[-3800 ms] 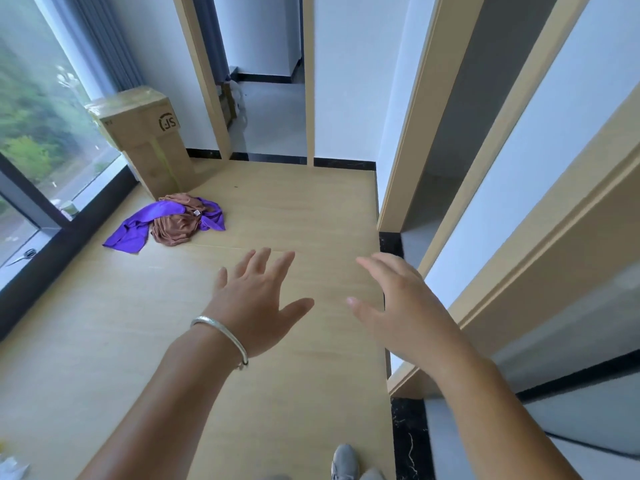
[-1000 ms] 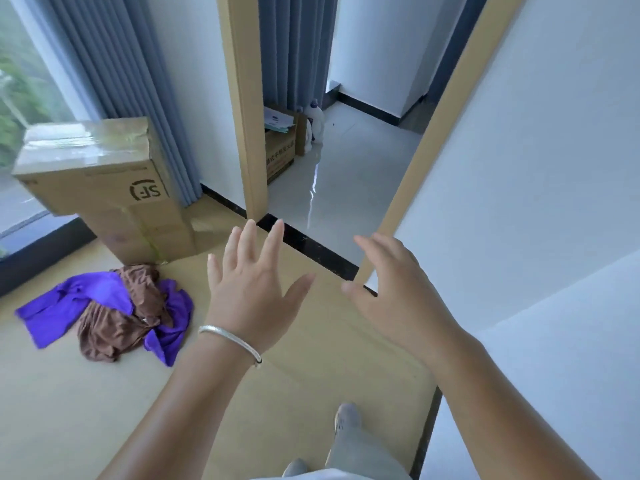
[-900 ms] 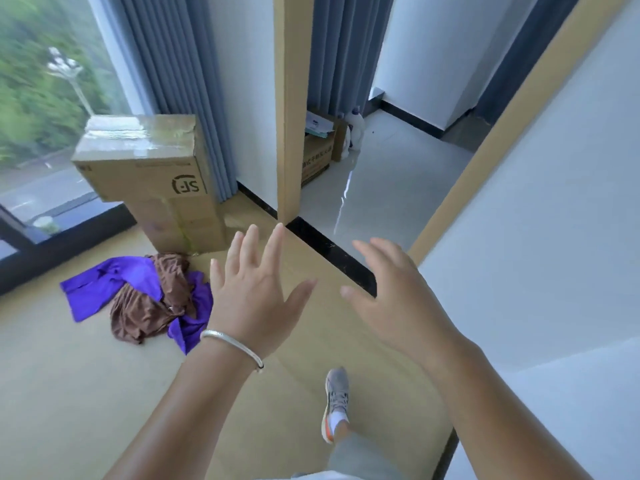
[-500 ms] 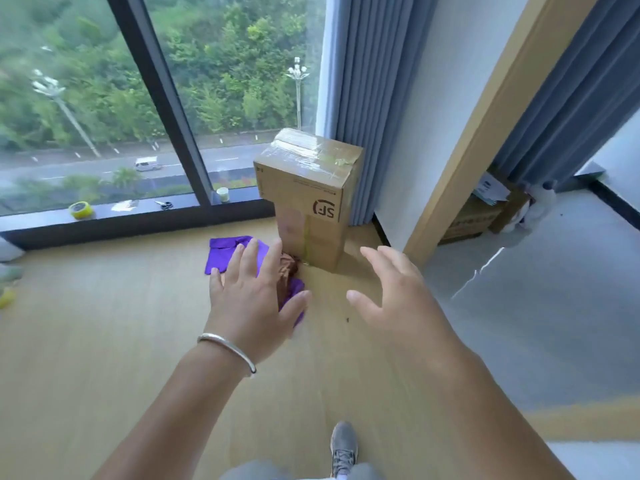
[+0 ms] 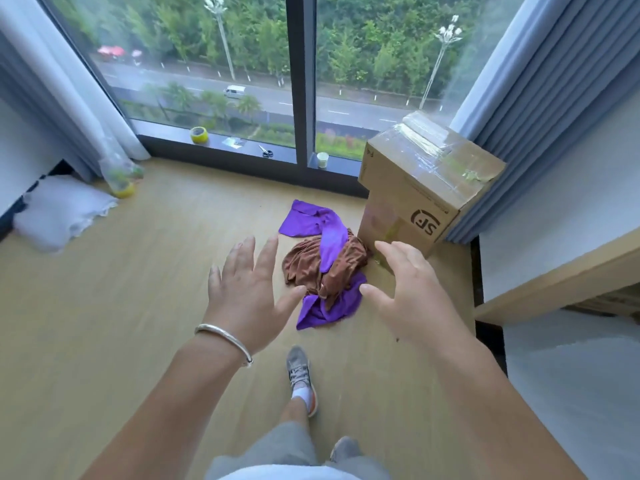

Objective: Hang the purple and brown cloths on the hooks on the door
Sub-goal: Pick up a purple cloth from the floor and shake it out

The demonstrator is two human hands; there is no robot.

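Note:
A purple cloth (image 5: 330,237) and a brown cloth (image 5: 304,259) lie tangled in a heap on the wooden floor, just ahead of me. My left hand (image 5: 247,289), with a silver bangle on the wrist, is held out with fingers spread, to the left of the heap and above it. On the other side my right hand (image 5: 407,291) hovers the same way, fingers straight. Neither hand touches the cloths or holds anything. No door hooks are in view.
A tall taped cardboard box (image 5: 422,188) stands right beside the heap, against grey curtains (image 5: 540,109). A large window (image 5: 304,77) is straight ahead, with tape rolls and scissors on its sill. A white cushion (image 5: 62,209) lies at the left. A door frame (image 5: 554,282) juts in on the right.
I have turned and walked up to the cloths, which now lie between my outstretched hands. Both hands stay spread and hold nothing.

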